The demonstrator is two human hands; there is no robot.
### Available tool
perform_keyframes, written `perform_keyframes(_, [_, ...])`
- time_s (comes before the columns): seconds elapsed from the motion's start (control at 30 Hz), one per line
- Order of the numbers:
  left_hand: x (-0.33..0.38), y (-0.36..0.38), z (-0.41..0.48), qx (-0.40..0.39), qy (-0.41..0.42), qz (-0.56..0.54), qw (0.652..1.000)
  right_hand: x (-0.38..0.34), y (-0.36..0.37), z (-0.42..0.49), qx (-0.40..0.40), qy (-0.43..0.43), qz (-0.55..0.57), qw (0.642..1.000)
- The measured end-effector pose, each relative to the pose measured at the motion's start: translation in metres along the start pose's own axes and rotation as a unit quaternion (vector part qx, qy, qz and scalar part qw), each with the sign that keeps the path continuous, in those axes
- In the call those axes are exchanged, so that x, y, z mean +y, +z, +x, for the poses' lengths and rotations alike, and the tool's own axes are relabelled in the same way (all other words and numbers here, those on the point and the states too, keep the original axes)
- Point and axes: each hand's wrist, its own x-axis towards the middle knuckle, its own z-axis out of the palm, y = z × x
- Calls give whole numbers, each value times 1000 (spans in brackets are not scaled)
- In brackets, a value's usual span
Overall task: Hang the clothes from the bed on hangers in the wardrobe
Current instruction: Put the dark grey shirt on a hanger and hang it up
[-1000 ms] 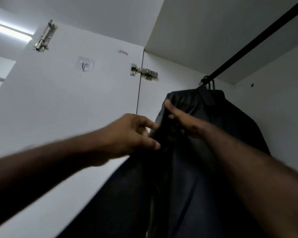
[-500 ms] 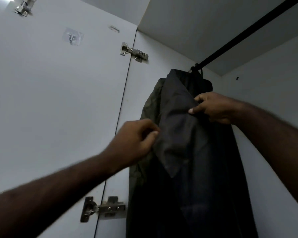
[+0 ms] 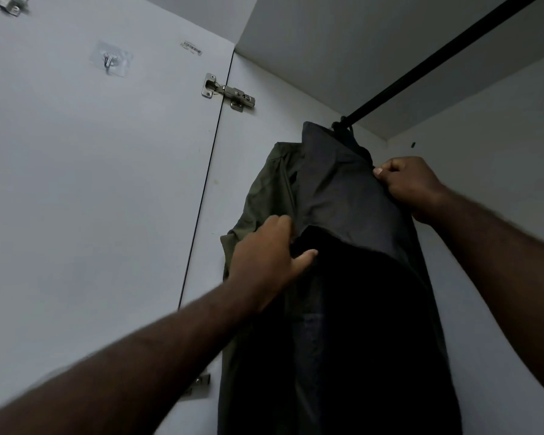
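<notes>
1. Head view: white wardrobe [image 3: 296, 89], door open, black rail [image 3: 437, 58] overhead. Dark grey shirt [image 3: 343, 199] hangs at rail's far end, just in front of olive garment [image 3: 264, 189].
2. L hand [image 3: 270, 259] grips shirt's front edge; R hand [image 3: 409, 183] pinches fabric nr collar.
3. Step, as judged: straightening the hung shirt. Next move calls for letting go, then fetching more from bed.
4. Shirt's long axis vertical, collar up.

The white wardrobe door [image 3: 76, 183] stands open to the left of the left hand [image 3: 264, 262], with a stick-on hook [image 3: 109, 59] and a small label [image 3: 191, 48] high above that grip. Up and left of it a steel hinge [image 3: 228, 92] joins the door to the side panel [image 3: 264, 127]; a second hinge [image 3: 201, 380] (partly hidden) sits below. A black rail [image 3: 437, 58] slants up and right above the right hand [image 3: 412, 186]. The light is dim.
</notes>
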Motion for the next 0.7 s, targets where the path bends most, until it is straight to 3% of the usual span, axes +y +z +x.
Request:
perform_keyframes(0.13, [16, 6, 18, 12, 16, 53, 998, 2, -6, 2, 0, -35, -47, 998])
perform_keyframes(0.3, [-15, -5, 28, 89, -37, -165, 982, 5, 1, -12, 23, -86, -49, 995])
perform_keyframes(0.57, [-67, -35, 35, 18, -196, -365, 910, 43, 65, -66, -190, 38, 67, 979])
perform_keyframes(0.63, [-71, -42, 41, 11, -240, -419, 876, 60, 83, -81, -198, 80, 135, 968])
perform_keyframes(0.7, [-81, -45, 45, 0, -235, -407, 883, 74, 100, -94, -150, 108, 172, 968])
